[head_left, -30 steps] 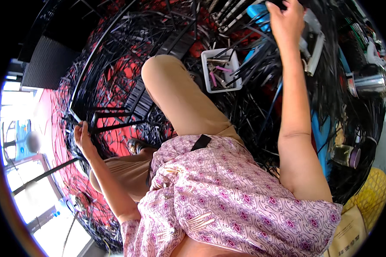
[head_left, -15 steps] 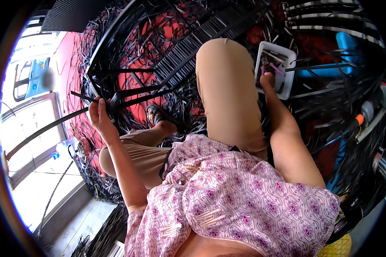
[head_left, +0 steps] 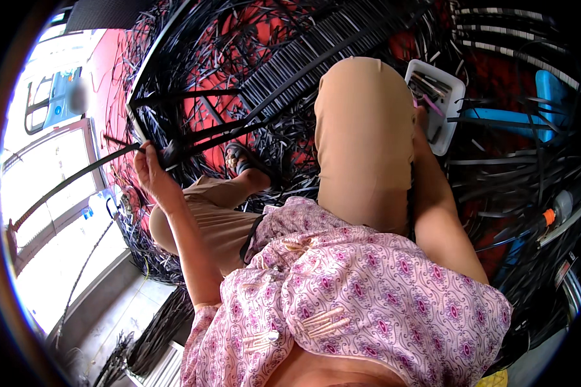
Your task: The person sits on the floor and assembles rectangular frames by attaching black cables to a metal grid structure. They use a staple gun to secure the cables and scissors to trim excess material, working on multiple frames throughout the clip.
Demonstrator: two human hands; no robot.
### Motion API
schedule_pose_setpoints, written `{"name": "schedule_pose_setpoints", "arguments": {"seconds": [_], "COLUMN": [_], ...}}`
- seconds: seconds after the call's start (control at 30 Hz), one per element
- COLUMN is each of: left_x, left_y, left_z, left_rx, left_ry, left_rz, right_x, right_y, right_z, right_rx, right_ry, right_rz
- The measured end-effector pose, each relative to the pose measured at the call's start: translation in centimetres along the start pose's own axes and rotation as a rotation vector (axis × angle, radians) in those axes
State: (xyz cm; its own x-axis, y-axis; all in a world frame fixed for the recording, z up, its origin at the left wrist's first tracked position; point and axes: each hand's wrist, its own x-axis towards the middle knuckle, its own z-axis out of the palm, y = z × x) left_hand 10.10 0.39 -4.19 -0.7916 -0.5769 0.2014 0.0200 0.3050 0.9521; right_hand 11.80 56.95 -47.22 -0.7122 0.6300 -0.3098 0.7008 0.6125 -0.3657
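My left hand (head_left: 153,173) is raised at the left, fingers pinched on a flat black strip (head_left: 110,157) beside the corner of a black frame (head_left: 134,116). The strip runs in a long curve out to the left. Black slats are woven closely across part of the frame, forming a woven panel (head_left: 310,58). My right hand (head_left: 421,119) reaches past my raised knee to the near left side of a white plastic tray (head_left: 456,106). Its fingers are mostly hidden behind the knee. A pink-purple handle (head_left: 434,106) shows in the tray next to it, among slender tools (head_left: 432,85).
Loose black strips (head_left: 226,51) cover much of the red floor (head_left: 203,106). A blue object (head_left: 507,118) lies right of the tray, and a power tool (head_left: 557,209) with an orange ring sits lower right. Black strips (head_left: 155,329) are bundled at lower left.
The view has shifted, so the tray and my right hand appear farther right. My knee now covers more of that hand. My left hand stays pinched on the strip.
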Motion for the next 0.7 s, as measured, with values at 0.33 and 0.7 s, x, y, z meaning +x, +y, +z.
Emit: {"name": "schedule_pose_setpoints", "arguments": {"seconds": [0.33,0.7], "left_x": [1.5,3.8], "left_y": [2.6,2.5], "left_z": [-1.8,-4.7], "left_rx": [-0.165,-0.413], "left_ry": [-0.066,-0.317], "left_rz": [-0.006,-0.033], "right_x": [-10.0,-35.4], "right_y": [-10.1,-36.1], "right_z": [-15.7,-32.3], "right_rx": [1.234,1.474], "right_ry": [0.06,-0.805], "right_rz": [0.011,-0.902]}}
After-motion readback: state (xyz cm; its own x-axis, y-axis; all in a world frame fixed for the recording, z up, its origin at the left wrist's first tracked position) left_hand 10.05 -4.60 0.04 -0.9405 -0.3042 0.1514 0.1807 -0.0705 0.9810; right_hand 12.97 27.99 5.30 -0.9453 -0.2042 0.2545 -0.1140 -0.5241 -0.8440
